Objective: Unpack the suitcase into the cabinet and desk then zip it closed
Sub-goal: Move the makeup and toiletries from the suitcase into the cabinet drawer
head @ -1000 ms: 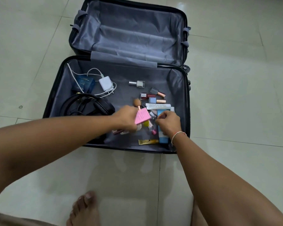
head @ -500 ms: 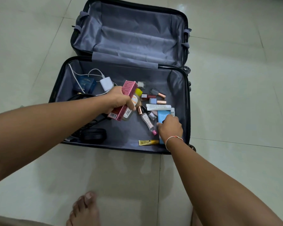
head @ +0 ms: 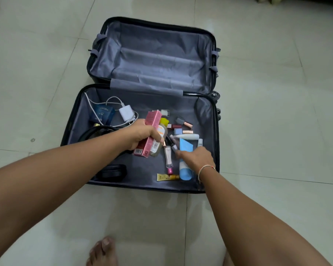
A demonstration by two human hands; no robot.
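A pink box (head: pixel 151 131) and a yellow-capped bottle (head: pixel 160 138) are being gripped together in the left hand (head: pixel 140 135), while small cosmetics beside the blue tube (head: pixel 185 160) are being pinched by the right hand (head: pixel 197 158). The open suitcase (head: pixel 207 116) on the floor is being emptied; more pickups are judged necessary, with headphones (head: pixel 96 131), charger (head: pixel 126 113) and loose lipsticks (head: pixel 184 123) crowding the reach.

Dim, soft light; floor glare; edges warped

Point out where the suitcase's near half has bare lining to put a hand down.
Bare lining lies between the black case, the yellow tube and the left hand, also along the far right wall of the suitcase. Crowded around the right hand.
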